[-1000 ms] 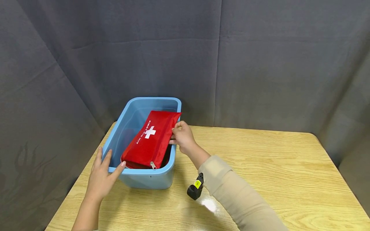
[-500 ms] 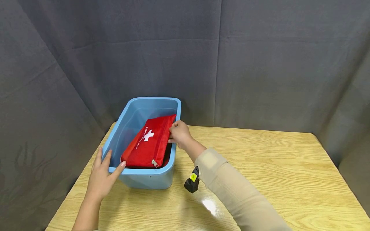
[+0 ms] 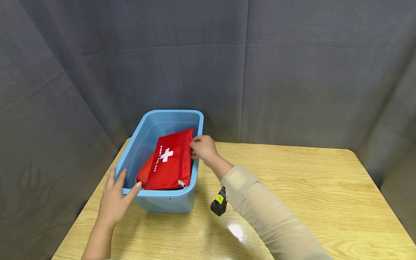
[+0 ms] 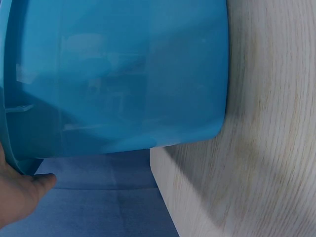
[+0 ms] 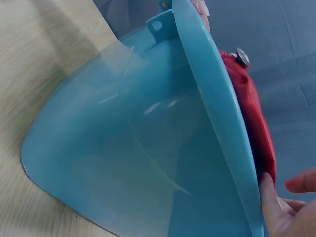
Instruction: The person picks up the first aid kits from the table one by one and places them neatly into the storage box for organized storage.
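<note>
A red first aid pouch (image 3: pixel 170 159) with a white cross and zip lies slantwise in a blue plastic bin (image 3: pixel 182 193), its zip edge raised against the right wall. Duller red material shows beneath its left side. My right hand (image 3: pixel 204 148) pinches the zip edge just inside the right rim; in the right wrist view, a fingertip (image 5: pixel 266 190) sits between pouch and rim. The metal zip pull (image 3: pixel 182 183) hangs at the pouch's near corner. My left hand (image 3: pixel 112 202) rests on the bin's near left corner, fingers spread and fairly straight, thumb across the front rim.
The bin stands on a light wooden table (image 3: pixel 292 187), near its left edge. Dark grey curtain (image 3: pixel 292 72) hangs behind and at both sides. A black wrist camera (image 3: pixel 219 204) hangs below the right sleeve.
The pouch's raised zip edge has moved left and come inside the bin's right rim, its face tilting more upright. My right hand has shifted slightly with it; the left hand stays put.
</note>
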`<state>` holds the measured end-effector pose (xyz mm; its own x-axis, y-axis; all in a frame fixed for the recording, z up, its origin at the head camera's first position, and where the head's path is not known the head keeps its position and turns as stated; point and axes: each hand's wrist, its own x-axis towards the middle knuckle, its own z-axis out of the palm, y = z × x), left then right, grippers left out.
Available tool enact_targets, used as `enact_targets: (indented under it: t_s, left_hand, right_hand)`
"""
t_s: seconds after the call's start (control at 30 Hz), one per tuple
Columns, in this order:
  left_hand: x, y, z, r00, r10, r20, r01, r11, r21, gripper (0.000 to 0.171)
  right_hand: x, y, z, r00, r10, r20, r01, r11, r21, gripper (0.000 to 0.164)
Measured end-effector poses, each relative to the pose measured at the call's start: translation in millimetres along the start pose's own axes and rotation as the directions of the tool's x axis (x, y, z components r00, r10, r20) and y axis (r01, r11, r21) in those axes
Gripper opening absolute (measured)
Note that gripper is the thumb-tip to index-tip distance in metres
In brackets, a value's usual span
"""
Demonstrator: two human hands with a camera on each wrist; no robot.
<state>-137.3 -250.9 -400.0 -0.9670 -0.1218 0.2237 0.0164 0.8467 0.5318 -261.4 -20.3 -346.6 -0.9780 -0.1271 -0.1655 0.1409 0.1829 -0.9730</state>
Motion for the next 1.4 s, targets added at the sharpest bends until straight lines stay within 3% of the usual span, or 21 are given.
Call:
enact_targets:
  t_s: [0.3,0.83,1.13,1.4]
  left_hand:
    - [1.4,-2.7,0.9,1.0,-0.007,0.002,0.007,1.0,0.004,0.071]
    - [2.6,-0.8,2.0,1.0,0.001,0.017,-0.001,1.0,0.012,0.071]
    - [1.1,-1.0,-10.3,0.997,0.001,0.084,-0.003,1.0,0.025,0.073]
    - [2.9,1.9,-16.5,0.994,-0.028,0.102,0.016,0.993,0.121,0.085]
  right_hand:
    - [-4.2,7.0,-8.1,0.995,-0.096,0.013,0.095,0.995,0.04,0.019]
    - [-19.1,23.8,-28.9,0.992,-0.129,0.013,0.125,0.979,0.161,0.027]
    - [-24.5,39.5,-38.1,0.973,-0.213,0.086,0.212,0.977,0.028,0.037]
    - [-28.0,61.4,-63.0,0.981,-0.162,0.108,0.179,0.97,-0.167,0.05]
